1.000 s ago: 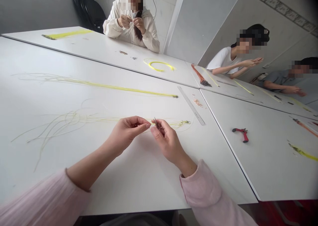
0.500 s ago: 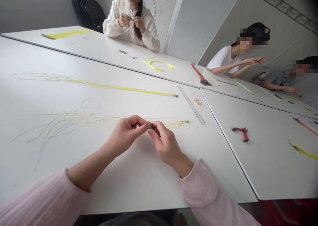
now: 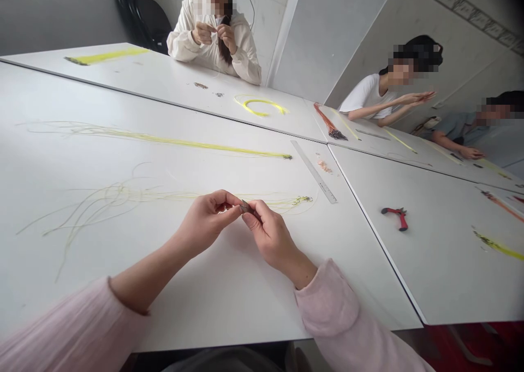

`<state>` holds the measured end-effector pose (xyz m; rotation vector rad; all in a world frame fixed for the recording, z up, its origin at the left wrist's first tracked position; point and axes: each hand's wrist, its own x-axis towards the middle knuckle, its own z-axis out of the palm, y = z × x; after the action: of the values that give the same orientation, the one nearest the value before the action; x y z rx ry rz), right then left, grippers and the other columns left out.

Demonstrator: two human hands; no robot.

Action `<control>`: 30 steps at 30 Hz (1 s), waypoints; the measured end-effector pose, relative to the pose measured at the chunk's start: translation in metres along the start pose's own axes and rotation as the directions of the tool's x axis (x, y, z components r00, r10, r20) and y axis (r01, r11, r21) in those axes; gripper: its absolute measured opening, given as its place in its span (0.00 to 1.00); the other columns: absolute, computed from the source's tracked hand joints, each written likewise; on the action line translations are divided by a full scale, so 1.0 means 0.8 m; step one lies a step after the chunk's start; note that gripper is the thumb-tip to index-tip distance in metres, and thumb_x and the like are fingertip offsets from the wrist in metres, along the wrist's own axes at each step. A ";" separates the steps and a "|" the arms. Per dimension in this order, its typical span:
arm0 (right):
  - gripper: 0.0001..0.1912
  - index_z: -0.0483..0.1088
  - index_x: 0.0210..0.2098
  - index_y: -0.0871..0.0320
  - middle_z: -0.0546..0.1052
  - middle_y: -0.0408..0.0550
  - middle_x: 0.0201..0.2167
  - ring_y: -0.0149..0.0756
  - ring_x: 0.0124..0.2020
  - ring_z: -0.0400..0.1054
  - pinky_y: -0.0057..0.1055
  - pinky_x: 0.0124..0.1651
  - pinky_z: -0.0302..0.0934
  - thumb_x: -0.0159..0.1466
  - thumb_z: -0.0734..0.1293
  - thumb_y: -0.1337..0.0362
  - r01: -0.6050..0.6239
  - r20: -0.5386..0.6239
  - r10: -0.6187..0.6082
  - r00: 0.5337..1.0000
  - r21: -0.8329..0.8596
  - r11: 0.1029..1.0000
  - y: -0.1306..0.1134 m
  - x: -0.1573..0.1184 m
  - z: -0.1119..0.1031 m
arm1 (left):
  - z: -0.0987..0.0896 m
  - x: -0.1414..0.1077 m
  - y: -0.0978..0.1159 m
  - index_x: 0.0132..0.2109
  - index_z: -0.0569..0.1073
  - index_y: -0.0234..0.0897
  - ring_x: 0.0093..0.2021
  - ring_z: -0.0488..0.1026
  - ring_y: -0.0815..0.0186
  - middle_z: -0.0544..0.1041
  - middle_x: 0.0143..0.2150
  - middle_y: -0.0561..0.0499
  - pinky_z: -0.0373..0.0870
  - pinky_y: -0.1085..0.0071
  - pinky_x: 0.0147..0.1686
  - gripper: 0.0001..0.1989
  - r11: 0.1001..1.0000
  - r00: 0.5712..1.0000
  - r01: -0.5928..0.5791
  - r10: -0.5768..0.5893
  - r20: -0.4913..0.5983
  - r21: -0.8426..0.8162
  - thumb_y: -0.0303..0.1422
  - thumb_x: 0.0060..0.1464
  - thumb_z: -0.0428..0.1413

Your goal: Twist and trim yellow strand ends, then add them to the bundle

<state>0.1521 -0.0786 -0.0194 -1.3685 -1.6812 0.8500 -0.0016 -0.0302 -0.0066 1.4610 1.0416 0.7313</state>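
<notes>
Just above the white table [image 3: 229,312], my left hand [image 3: 208,222] and my right hand [image 3: 272,238] meet fingertip to fingertip. My right hand pinches a small dark pointed tool [image 3: 246,207], most of it hidden by the fingers. The thumb and forefinger of my left hand are pressed together at its tip; whatever they grip is too small to make out. Behind the hands lies a bundle of pale yellow lines [image 3: 164,195] with small hooks [image 3: 302,199] at its right end. Farther back is a second yellow bundle [image 3: 204,145].
A clear ruler [image 3: 314,173] lies beside small orange bits [image 3: 325,166]. Red-handled pliers [image 3: 397,217] are on the right table. A yellow coil [image 3: 262,108] and an orange bundle [image 3: 328,122] lie farther back. Three people sit across the tables, a black chair [image 3: 141,20] behind.
My hands stay pinched together, with the dark tool slightly turned between them. The hands of the person at the far right have moved down and left. The view has shifted very slightly.
</notes>
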 end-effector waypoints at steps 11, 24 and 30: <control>0.09 0.62 0.35 0.55 0.61 0.39 0.24 0.29 0.24 0.52 0.28 0.28 0.49 0.66 0.56 0.59 -0.025 0.033 0.024 0.999 0.033 0.999 0.002 0.001 -0.003 | 0.000 -0.002 0.003 0.33 0.72 0.39 0.38 0.71 0.62 0.77 0.36 0.50 0.64 0.67 0.39 0.10 1.000 1.000 -0.014 0.014 -0.010 0.017 0.41 0.52 0.56; 0.09 0.64 0.39 0.55 0.64 0.41 0.25 0.31 0.26 0.56 0.29 0.30 0.52 0.67 0.56 0.58 -0.018 0.033 0.016 0.999 0.054 0.998 0.000 0.001 -0.003 | -0.001 -0.001 0.005 0.34 0.72 0.39 0.40 0.72 0.60 0.77 0.37 0.49 0.65 0.64 0.42 0.10 0.999 0.999 -0.028 0.028 0.015 0.015 0.42 0.52 0.55; 0.10 0.64 0.37 0.55 0.63 0.40 0.24 0.31 0.25 0.55 0.29 0.29 0.51 0.67 0.55 0.58 -0.001 0.018 0.000 1.000 0.027 1.000 0.004 0.003 -0.001 | -0.001 -0.002 0.002 0.32 0.72 0.40 0.35 0.70 0.63 0.76 0.33 0.51 0.64 0.68 0.36 0.11 0.998 0.999 -0.037 0.037 -0.011 0.047 0.42 0.52 0.55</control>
<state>0.1539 -0.0757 -0.0213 -1.3469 -1.6766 0.8846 -0.0027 -0.0311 -0.0050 1.5215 1.0490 0.7471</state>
